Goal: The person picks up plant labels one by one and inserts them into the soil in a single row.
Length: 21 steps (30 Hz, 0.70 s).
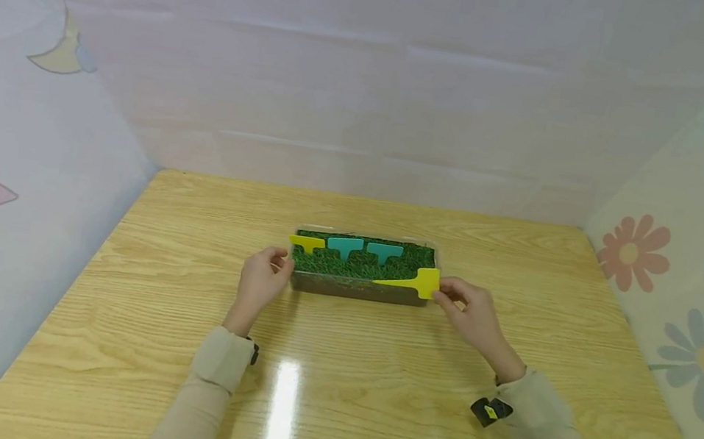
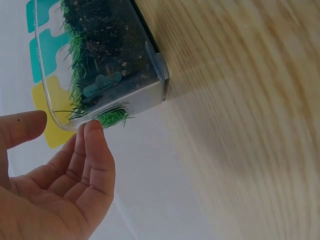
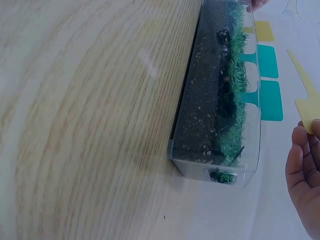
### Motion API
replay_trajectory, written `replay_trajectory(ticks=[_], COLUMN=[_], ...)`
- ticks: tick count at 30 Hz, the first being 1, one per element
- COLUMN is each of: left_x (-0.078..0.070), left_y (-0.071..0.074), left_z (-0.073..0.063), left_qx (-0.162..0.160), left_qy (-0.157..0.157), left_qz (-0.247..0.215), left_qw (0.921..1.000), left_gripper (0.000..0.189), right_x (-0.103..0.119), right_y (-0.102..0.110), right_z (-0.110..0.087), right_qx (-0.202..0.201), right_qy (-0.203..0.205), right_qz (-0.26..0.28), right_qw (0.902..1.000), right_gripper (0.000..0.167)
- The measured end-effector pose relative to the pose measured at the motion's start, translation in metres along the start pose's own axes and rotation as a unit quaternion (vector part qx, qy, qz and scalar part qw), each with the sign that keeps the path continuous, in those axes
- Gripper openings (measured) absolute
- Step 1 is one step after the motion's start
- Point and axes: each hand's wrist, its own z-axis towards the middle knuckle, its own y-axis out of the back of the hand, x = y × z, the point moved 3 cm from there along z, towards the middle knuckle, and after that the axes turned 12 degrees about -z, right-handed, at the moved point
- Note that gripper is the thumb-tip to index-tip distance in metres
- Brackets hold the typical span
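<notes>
A clear planter box (image 1: 359, 291) of dark soil and green grass (image 2: 77, 65) sits on the table. Two teal plant labels (image 1: 345, 248) and a yellow plant label (image 1: 306, 244) stand in the grass in a row. At the box's left end is my left hand (image 1: 262, 278), its fingertips right at the end wall by an opening and the thumb apart from them. My right hand (image 1: 469, 313) pinches another yellow plant label (image 3: 309, 102) by its wide head. That label's pointed stem is directed left, across the box's front right rim in the head view.
The wooden table (image 1: 346, 367) extends around the box. Behind it rises a pale wall (image 1: 365, 117), and decorated side walls stand left and right. Black wrist straps (image 1: 490, 412) sit at both cuffs.
</notes>
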Motion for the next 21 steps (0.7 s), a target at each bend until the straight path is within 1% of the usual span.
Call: replay_trajectory(ticks=[4,9,13,15,21], left_x=[0.002,0.002,0.003,0.004,0.005], left_y=[-0.001,-0.002,-0.002,-0.002,-0.003], left_z=[0.001,0.003,0.004,0.004,0.005], left_qx=[0.005,0.006,0.004,0.004,0.005], left_qy=[0.011,0.014,0.016,0.016,0.015], left_qz=[0.004,0.009,0.016,0.017,0.014], left_qw=[0.9999,0.9999,0.9997,0.9997,0.9998], left_gripper=[0.031,0.028,0.026,0.026,0.025], right_x=[-0.003,-0.007,-0.010,-0.011,-0.013], right_y=[0.004,0.011,0.017,0.019,0.026], right_z=[0.002,0.005,0.007,0.009,0.013], right_qx=[-0.007,-0.021,-0.032,-0.035,-0.037], right_qy=[0.010,0.037,0.056,0.062,0.071], right_qz=[-0.018,-0.033,-0.042,-0.049,-0.074], right_qw=[0.9998,0.9986,0.9970,0.9962,0.9940], right_gripper=[0.015,0.013,0.015,0.016,0.012])
